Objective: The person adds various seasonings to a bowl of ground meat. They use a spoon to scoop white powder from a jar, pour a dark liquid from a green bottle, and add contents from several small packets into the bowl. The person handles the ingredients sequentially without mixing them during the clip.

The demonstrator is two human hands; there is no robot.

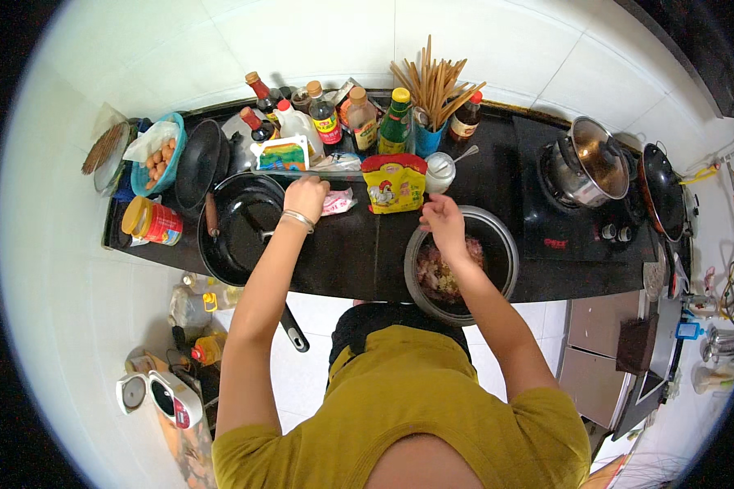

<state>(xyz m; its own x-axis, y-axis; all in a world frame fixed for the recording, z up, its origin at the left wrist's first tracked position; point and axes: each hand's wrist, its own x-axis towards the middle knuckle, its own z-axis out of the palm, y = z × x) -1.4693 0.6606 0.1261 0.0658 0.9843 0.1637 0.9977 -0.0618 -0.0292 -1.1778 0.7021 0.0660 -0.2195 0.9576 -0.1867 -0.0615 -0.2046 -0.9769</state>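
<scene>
My left hand (305,199), with a silver bangle at the wrist, is over the counter beside a black frying pan (245,216). Its fingers are curled closed against a small white-and-pink packet (340,201); whether they grip it is hidden. My right hand (443,222) hovers above the far rim of a metal bowl (510,259), its fingers loosely bent and slightly apart, with nothing visible in them. Minced meat with pale yellowish bits (437,275) lies in the bowl. A yellow-and-red pouch (395,184) and a jar of white grains (440,173) with a spoon stand just beyond.
Several sauce bottles (326,118) and a blue cup of chopsticks (428,140) line the wall. A lidded steel pot (585,167) sits on the stove at right. Farther left are a second pan (202,163), a blue basket of eggs (179,130) and a yellow-lidded jar (151,222). The frying pan's handle (294,330) overhangs the counter edge.
</scene>
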